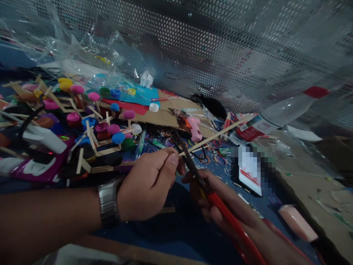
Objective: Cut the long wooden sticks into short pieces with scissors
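My left hand point(149, 180), with a metal watch on its wrist, pinches one end of a thin wooden stick point(217, 134) between thumb and fingers. The stick slants up to the right, towards a plastic bottle. In my right hand point(217, 195) is a pair of scissors point(226, 213) with red handles and dark blades. The blades cross the stick just beside my left thumb. Part of the right hand's grip is hidden behind the handles.
Several wooden-stick pieces with coloured caps point(113, 129) crowd the left. A pink glue gun point(194, 129) lies near cardboard point(162, 114). On the right are a red-capped bottle point(278, 114), a phone point(249, 180) and a pinkish block point(298, 222). Perforated metal point(179, 33) rises behind.
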`<state>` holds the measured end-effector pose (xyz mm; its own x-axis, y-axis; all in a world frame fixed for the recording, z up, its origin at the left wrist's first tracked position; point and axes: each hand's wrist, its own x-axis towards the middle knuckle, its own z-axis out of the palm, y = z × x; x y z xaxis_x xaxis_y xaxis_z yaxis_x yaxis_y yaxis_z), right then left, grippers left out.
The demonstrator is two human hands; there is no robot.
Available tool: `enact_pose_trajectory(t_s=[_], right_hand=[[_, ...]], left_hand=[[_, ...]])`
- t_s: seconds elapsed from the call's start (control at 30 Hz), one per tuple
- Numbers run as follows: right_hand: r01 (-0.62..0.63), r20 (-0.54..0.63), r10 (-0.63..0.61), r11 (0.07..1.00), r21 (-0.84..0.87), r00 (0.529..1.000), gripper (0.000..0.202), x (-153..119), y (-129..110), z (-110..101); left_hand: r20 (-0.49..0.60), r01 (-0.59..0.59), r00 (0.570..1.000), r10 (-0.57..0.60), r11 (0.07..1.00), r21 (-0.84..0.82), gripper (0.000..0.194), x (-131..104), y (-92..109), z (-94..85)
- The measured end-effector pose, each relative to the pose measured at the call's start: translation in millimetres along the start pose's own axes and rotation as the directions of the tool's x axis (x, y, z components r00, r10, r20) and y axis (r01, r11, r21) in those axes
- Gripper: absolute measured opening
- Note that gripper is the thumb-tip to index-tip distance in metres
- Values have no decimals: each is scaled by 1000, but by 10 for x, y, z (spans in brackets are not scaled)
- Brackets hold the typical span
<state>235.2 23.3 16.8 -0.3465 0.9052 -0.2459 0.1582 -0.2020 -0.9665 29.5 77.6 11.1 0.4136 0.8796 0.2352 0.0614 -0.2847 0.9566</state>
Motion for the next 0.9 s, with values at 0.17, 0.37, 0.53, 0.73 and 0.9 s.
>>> enact_pose_trajectory(t_s=[0.17,0.37,0.53,0.73,0.9], right_hand=[[-5,-16,5,1000,13,1000,46,-6,-84,62],[-78,-73,81,996,45,994,56,-9,-163,132],[-29,-97,34,998,54,995,47,-6,-165,152],[-36,-140,46,997,74,989,43,20,-207,187],[-12,-122,12,1000,-3,992,44,16,-222,173]], left_hand=[[-3,0,1000,0,1000,-1,37,-3,1,1],[10,4,1000,-4,1000,-4,35,0,1,3],[8,1,1000,-1,1000,-28,35,14,-9,14],[11,10,1000,-10,1000,-19,36,11,-15,6],[29,-3,1000,3,1000,4,35,-2,-6,5]])
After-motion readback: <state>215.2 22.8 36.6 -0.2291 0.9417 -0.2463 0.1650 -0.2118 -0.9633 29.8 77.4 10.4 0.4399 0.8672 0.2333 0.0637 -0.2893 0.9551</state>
